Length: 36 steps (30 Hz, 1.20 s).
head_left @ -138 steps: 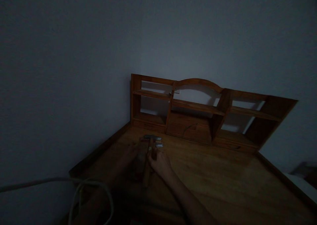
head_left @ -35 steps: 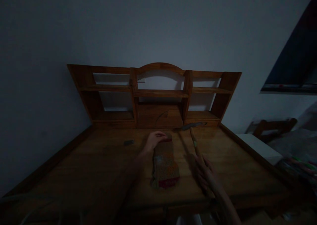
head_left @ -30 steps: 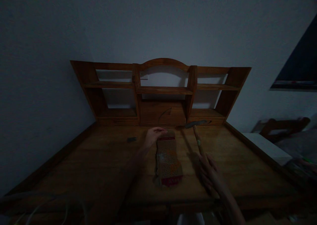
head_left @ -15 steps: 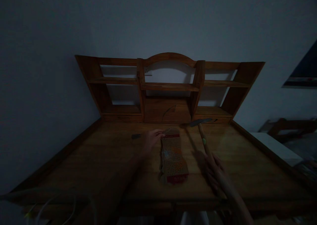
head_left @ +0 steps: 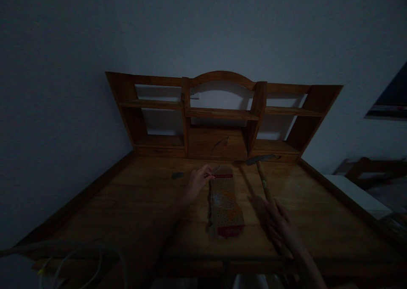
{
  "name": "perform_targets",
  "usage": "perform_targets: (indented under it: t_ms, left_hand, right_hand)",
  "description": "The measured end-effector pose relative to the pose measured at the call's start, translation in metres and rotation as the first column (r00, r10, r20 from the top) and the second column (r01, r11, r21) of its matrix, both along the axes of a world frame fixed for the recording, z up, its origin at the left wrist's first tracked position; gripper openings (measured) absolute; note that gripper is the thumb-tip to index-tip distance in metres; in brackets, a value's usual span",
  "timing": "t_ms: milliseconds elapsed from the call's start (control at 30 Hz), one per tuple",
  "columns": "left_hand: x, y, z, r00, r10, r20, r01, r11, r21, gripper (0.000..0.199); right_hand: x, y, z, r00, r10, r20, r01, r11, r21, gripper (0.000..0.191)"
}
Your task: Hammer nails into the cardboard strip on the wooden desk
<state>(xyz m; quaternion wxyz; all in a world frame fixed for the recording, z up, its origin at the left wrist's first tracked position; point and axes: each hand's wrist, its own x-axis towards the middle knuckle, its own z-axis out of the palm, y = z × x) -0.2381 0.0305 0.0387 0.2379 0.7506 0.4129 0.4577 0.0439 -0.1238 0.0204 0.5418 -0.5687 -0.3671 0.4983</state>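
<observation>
On the wooden desk lies a flat brown piece [head_left: 225, 202] with red bands at both ends and an orange speckled middle. My left hand [head_left: 201, 179] is at its upper left corner, fingertips pinched together; what they hold is too small and dark to name. To the right, my right hand [head_left: 280, 222] is wrapped round the wooden handle of a hammer [head_left: 264, 180]. The hammer's dark metal head is raised above the desk, toward the shelf, and a shadow falls to its left.
A wooden shelf unit [head_left: 219, 114] stands along the back of the desk [head_left: 143, 200]. A small dark object [head_left: 177, 175] lies left of my left hand. Pale cables [head_left: 95, 255] loop at the lower left. A white surface [head_left: 356, 193] stands beyond the right edge.
The fingers of my left hand have drawn closer together at the corner of the brown piece. The view has shifted slightly. My right hand still grips the hammer.
</observation>
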Motion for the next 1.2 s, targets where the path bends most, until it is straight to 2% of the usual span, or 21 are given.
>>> perform_targets:
  t_ms: [200,367,567,700,900,1067,1200]
  left_hand:
    - [0.0,-0.001,0.0,0.996,-0.072,0.049,0.074,0.997,-0.03,0.015]
    - [0.001,0.006,-0.009,0.987,-0.105,0.125,0.114,0.991,-0.067,0.018]
    - [0.0,0.011,-0.019,0.962,-0.158,0.222,0.182,0.979,-0.09,0.024]
    - [-0.001,0.012,-0.018,0.956,-0.151,0.253,0.186,0.975,-0.124,0.031]
    - [0.003,0.01,-0.015,0.96,-0.124,0.253,0.159,0.98,-0.123,0.033]
    - [0.006,0.01,-0.016,0.965,-0.114,0.236,0.149,0.98,-0.135,0.031]
    - [0.007,0.007,-0.016,0.956,-0.124,0.266,0.164,0.978,-0.132,0.029]
  right_hand:
    - [-0.002,-0.001,0.004,0.998,-0.036,0.045,0.037,0.999,-0.014,0.058]
    - [-0.006,-0.003,0.008,0.998,-0.019,0.058,0.02,1.0,-0.022,0.059]
    - [-0.004,0.001,0.0,0.998,0.016,0.059,-0.016,1.0,0.001,0.053]
    - [-0.004,0.001,-0.003,0.998,-0.033,0.054,0.033,0.999,0.008,0.061]
    - [-0.009,-0.016,0.012,0.97,-0.146,0.196,0.148,0.989,0.004,0.066]
    - [-0.018,-0.032,0.017,0.967,-0.122,0.223,0.123,0.992,0.007,0.063]
    - [-0.019,-0.037,0.021,0.948,-0.166,0.27,0.153,0.986,0.067,0.058]
